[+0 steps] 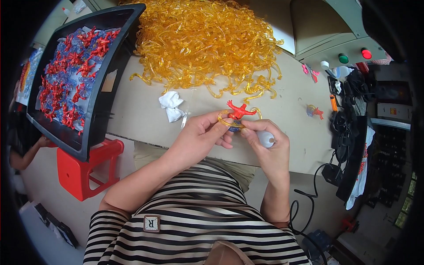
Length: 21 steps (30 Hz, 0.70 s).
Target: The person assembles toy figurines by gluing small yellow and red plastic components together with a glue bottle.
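Above the table's near edge, my two hands meet around a small red figurine (237,109) with spread arms and a blue lower part (234,128). A translucent yellow curved strip (223,118) loops around the figurine. My left hand (202,134) is closed, its thumb and fingers pinching the figurine's lower part and the strip. On the other side my right hand (271,148) is closed too, fingertips at the figurine's blue part. A whitish rounded object (266,139), perhaps a small bottle, sits within its grasp. The fingers hide part of the blue piece.
A large heap of yellow strips (207,44) covers the table's far side. Left is a black tray (99,95) of red-and-blue figurines, above a red stool (84,170). Crumpled white tissue (171,106) lies near my left hand; another figurine (315,111) and black cables (342,128) are right.
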Each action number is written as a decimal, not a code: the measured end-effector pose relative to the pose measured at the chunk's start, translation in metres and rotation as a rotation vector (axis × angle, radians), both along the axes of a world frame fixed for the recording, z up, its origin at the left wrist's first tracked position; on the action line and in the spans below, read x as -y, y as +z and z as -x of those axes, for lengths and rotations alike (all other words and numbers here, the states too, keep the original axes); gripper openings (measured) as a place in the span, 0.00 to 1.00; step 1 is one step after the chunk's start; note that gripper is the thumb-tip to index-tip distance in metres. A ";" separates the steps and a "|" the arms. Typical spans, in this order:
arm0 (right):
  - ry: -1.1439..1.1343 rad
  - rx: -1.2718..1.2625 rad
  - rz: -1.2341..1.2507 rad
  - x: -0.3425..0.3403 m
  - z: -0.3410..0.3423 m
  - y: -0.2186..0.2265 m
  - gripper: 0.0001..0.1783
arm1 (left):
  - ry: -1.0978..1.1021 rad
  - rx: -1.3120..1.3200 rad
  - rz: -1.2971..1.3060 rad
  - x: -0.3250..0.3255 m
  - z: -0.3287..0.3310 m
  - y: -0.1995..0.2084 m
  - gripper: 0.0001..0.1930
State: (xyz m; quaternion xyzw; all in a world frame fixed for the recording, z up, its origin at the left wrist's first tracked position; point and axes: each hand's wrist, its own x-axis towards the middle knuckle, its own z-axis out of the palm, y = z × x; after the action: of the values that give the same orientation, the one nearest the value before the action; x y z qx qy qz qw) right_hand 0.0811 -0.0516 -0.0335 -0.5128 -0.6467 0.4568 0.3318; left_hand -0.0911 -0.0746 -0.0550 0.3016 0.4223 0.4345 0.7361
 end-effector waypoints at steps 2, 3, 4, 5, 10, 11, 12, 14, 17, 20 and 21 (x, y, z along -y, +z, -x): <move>0.038 0.051 -0.037 -0.003 -0.001 0.003 0.09 | -0.040 -0.027 -0.012 0.000 0.001 -0.002 0.16; 0.081 0.103 -0.075 -0.004 -0.001 0.004 0.09 | -0.040 -0.027 -0.009 0.000 0.000 -0.002 0.16; 0.082 0.102 -0.071 -0.005 -0.001 0.007 0.09 | -0.073 -0.046 -0.031 -0.001 0.000 -0.002 0.15; 0.105 0.158 -0.129 -0.005 -0.001 0.010 0.08 | -0.106 -0.065 -0.053 -0.001 0.000 -0.002 0.15; 0.131 0.184 -0.144 -0.004 -0.001 0.004 0.07 | -0.097 -0.013 -0.021 -0.001 -0.002 -0.009 0.13; 0.088 0.153 -0.124 -0.004 -0.001 0.001 0.07 | -0.069 -0.029 -0.026 -0.001 -0.003 -0.008 0.13; 0.047 0.121 -0.105 -0.004 0.000 -0.003 0.06 | -0.066 -0.028 -0.022 -0.001 -0.004 -0.007 0.13; 0.008 0.096 -0.101 -0.001 0.001 -0.011 0.06 | -0.024 -0.072 -0.064 -0.001 -0.007 -0.007 0.13; -0.062 0.067 -0.116 0.004 0.007 -0.016 0.06 | 0.054 -0.075 -0.077 0.000 -0.012 -0.006 0.13; -0.116 0.067 -0.154 0.007 0.013 -0.019 0.06 | 0.086 -0.045 -0.076 0.000 -0.014 -0.008 0.14; -0.139 0.069 -0.172 0.008 0.013 -0.020 0.06 | 0.085 -0.045 -0.076 0.000 -0.014 -0.008 0.14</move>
State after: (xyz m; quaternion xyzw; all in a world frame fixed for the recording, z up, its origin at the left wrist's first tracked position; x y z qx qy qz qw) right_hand 0.0680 -0.0600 -0.0534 -0.5414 -0.6574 0.3578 0.3830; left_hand -0.0770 -0.0745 -0.0625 0.3212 0.4344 0.4741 0.6953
